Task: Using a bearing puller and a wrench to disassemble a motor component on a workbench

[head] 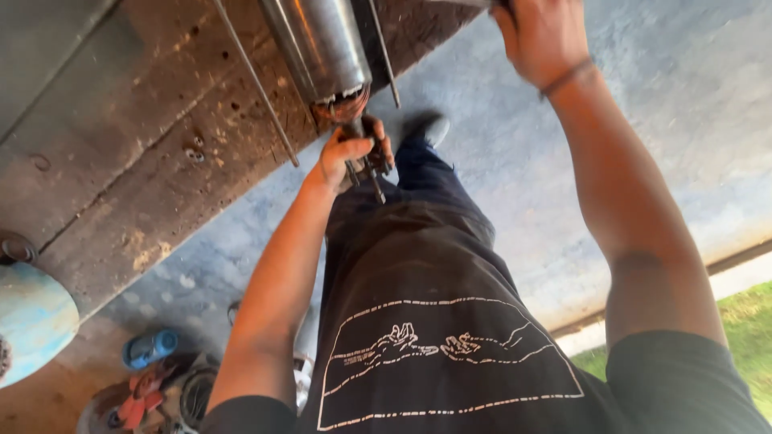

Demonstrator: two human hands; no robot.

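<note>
Nearest is the person's black shirt (434,354) with a white line drawing on it, and dark trousers below it running down toward a shoe (430,128) on the grey concrete floor (523,161).

The left hand (351,153) is out in front at the end of a bare forearm, its fingers wrapped around a dark, greasy shaft end (366,157) that sticks out of the mouth of a shiny metal cylinder (322,44). The cylinder's open end sits just above that hand, with copper-coloured windings (344,103) showing inside its rim. Thin metal rods (257,84) run alongside the cylinder, one to the left of the hand and one just right of it.

The right hand (543,36) is raised farther out and off to the right, well apart from the left, with a dark band (567,76) on the wrist. Its fingers are cut off by the top edge, so I cannot tell whether it is gripping anything.

Left of the left hand lies a worn, rust-stained desk (137,161). Down by the left elbow are a blue sandal (149,347), some red-handled tools (137,398) and a pale blue rounded object (32,317). Far to the right of the right arm, a strip of green grass (748,321) borders the floor.
</note>
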